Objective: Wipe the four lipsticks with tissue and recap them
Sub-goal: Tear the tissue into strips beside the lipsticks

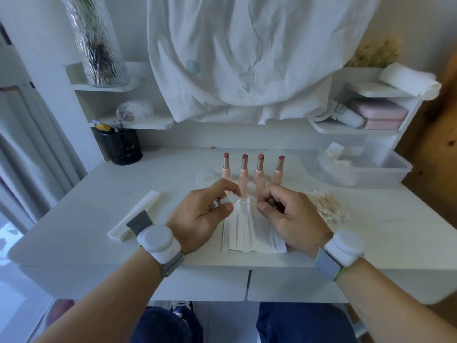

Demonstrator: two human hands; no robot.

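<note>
Four uncapped pink lipsticks stand upright in a row on the white table: the first (226,167), second (243,169), third (260,168) and fourth (279,169). In front of them lies a pleated white tissue (249,233). My left hand (205,214) pinches a small white piece, a cap or a bit of tissue (228,200), I cannot tell which. My right hand (284,214) pinches a cotton swab (248,203) whose tip points at that white piece. Both hands hover just above the tissue's far edge.
A pile of cotton swabs (326,206) lies right of my right hand. A clear plastic bin (366,169) with crumpled tissue stands at the back right. A black pen cup (122,147) is back left. A folded white packet (134,216) lies at left.
</note>
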